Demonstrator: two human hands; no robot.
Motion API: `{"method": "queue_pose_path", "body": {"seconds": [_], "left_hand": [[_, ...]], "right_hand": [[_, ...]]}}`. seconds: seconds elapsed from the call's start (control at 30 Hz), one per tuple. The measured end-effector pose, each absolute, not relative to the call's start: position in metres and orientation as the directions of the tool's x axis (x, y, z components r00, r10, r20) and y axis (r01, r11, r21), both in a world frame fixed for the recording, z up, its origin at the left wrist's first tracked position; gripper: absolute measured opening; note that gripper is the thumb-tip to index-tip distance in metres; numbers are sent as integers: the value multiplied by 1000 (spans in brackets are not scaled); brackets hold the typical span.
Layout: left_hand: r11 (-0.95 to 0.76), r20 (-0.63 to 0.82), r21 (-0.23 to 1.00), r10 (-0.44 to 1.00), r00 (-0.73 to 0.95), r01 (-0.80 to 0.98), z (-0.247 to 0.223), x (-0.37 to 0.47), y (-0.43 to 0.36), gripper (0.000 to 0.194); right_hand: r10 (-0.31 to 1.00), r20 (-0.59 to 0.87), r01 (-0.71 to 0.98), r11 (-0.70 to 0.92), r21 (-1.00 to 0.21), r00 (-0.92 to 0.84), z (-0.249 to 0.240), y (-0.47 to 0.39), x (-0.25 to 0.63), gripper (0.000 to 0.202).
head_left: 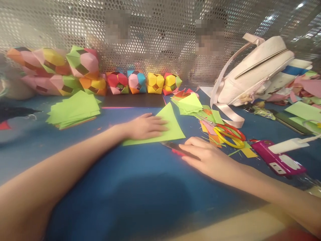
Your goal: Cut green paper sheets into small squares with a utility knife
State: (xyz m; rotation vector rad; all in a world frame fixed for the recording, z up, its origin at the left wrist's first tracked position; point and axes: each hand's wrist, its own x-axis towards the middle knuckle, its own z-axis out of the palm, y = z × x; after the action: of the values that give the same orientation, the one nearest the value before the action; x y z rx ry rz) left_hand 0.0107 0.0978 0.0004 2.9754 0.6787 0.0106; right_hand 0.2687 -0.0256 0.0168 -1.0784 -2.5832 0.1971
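Observation:
My left hand [147,127] lies flat on a sheet of light green paper [173,125], fingers stretched out over it. The sheet rests on the blue tabletop [150,164] and comes to a point at its top. In my right hand [203,154] is a knife [174,146] with a grey blade and a red part, mostly covered by the fingers. Its tip is at the sheet's near edge, toward the right corner. Whether the blade touches the paper I cannot tell.
A stack of green paper [75,108] lies at left. Folded paper balls [117,82] line the back by a perforated metal screen [155,40]. To the right are scissors [233,136] among paper scraps, a magenta power strip [272,157] and a pale backpack [253,72]. People are visible behind the screen.

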Motion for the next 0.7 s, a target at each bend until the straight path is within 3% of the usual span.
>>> {"method": "queue_pose_path", "body": {"seconds": [0.7], "left_hand": [[-893,-2,114,437,899,435,2,12,96,48]], "right_hand": [[660,247,624,751,-214,-710,19,-22,254,22]]}}
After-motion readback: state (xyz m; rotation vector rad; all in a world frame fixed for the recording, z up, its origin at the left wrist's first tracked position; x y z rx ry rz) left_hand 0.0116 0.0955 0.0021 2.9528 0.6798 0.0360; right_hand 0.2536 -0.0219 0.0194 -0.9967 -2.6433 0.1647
